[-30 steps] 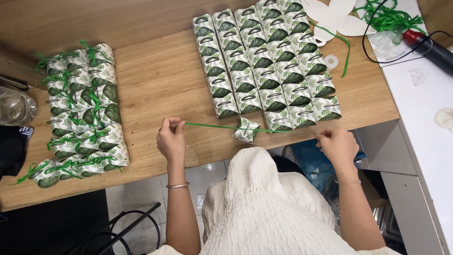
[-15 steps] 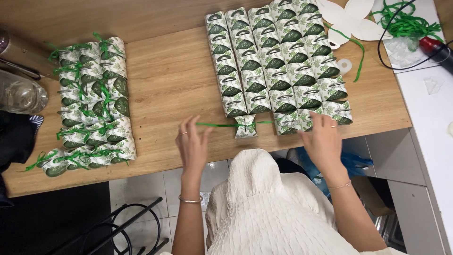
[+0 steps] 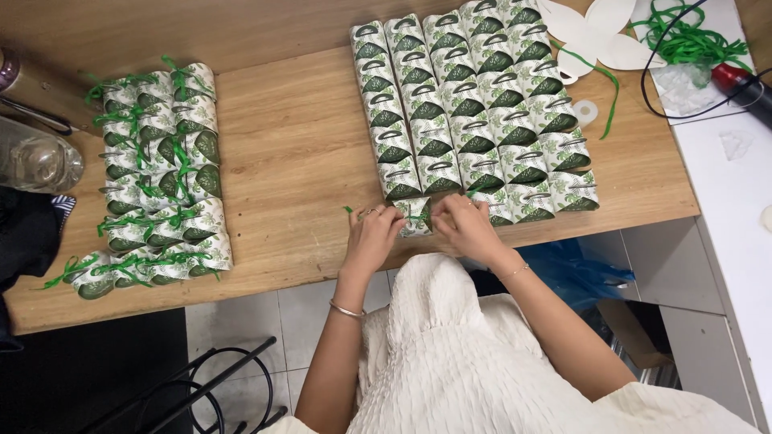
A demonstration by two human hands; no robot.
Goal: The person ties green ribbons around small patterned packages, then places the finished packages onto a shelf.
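Note:
A small white box with green leaf print (image 3: pixel 416 217) stands at the near edge of the wooden table (image 3: pixel 297 153). A thin green ribbon (image 3: pixel 417 215) runs across it. My left hand (image 3: pixel 371 234) pinches the ribbon on the box's left side. From the right, my right hand (image 3: pixel 464 225) grips the ribbon close against the box. Both hands touch the box, and their fingers hide most of it.
Behind the hands lie rows of untied leaf-print boxes (image 3: pixel 470 104). Ribbon-tied boxes (image 3: pixel 157 169) are stacked at the table's left. A glass jar (image 3: pixel 36 161) sits far left. Loose green ribbon (image 3: pixel 683 40), white paper cutouts (image 3: pixel 599 32) and a red-tipped tool with black cable (image 3: pixel 736 80) lie at right.
Both hands have come together from wide apart onto the small box. The ribbon, earlier stretched out to either side, is now drawn in short at the box.

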